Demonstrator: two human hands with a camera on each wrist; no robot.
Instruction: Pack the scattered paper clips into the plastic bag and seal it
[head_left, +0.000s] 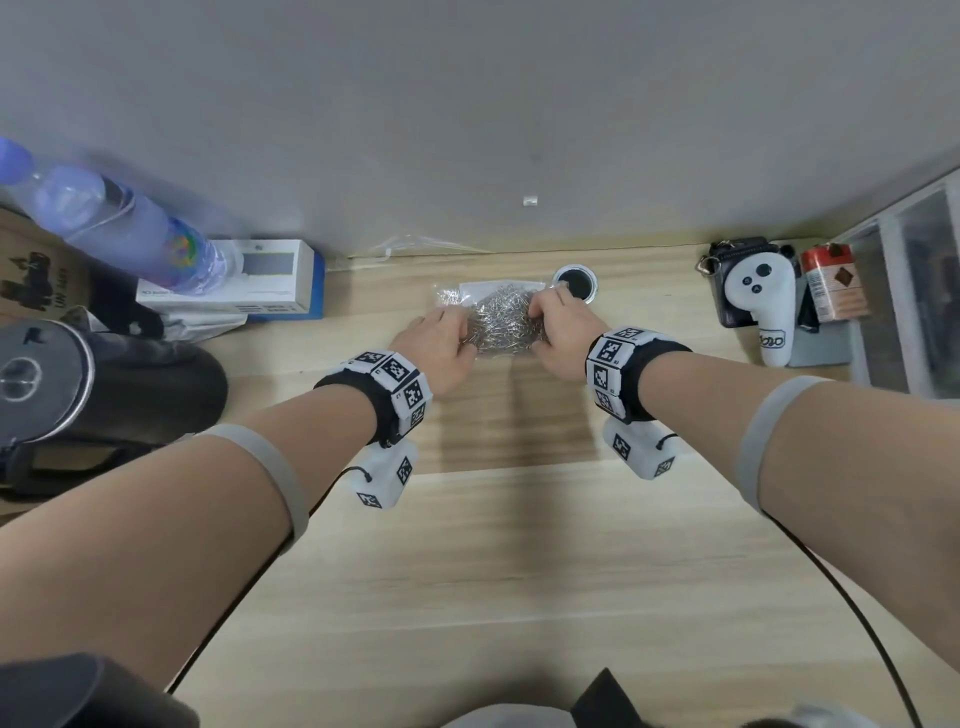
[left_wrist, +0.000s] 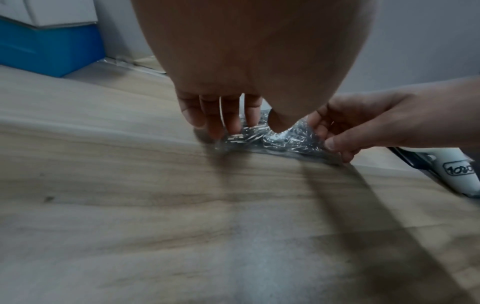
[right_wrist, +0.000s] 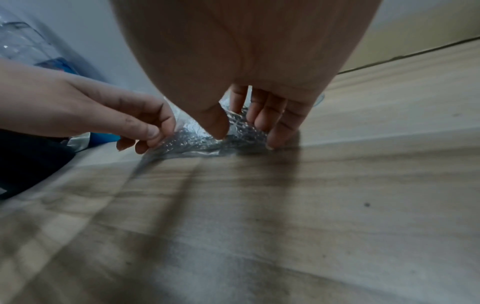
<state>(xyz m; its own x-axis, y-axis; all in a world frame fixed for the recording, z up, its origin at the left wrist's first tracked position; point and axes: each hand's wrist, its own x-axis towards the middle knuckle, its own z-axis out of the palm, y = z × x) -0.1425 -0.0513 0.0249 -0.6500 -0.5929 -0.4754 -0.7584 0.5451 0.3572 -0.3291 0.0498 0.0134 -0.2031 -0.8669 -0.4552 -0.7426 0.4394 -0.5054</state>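
Observation:
A clear plastic bag (head_left: 501, 325) stuffed with silver paper clips lies on the wooden desk (head_left: 509, 545), toward the back. My left hand (head_left: 457, 335) grips the bag's left side with curled fingers. My right hand (head_left: 543, 325) pinches its right side between thumb and fingers. In the left wrist view the left fingertips (left_wrist: 221, 127) and thumb press on the bag (left_wrist: 288, 142), with the right hand (left_wrist: 335, 135) at its far end. In the right wrist view my right hand (right_wrist: 244, 131) pinches the bag (right_wrist: 192, 144) and the left hand (right_wrist: 148, 131) holds its other end. No loose clips show on the desk.
A purple water bottle (head_left: 119, 228) and a white-and-blue box (head_left: 249, 283) stand at the left, above a black cylinder (head_left: 78, 379). A cable hole (head_left: 575, 283) lies just behind the bag. At the right are a white controller (head_left: 763, 306), a red can (head_left: 831, 283) and plastic drawers (head_left: 914, 291).

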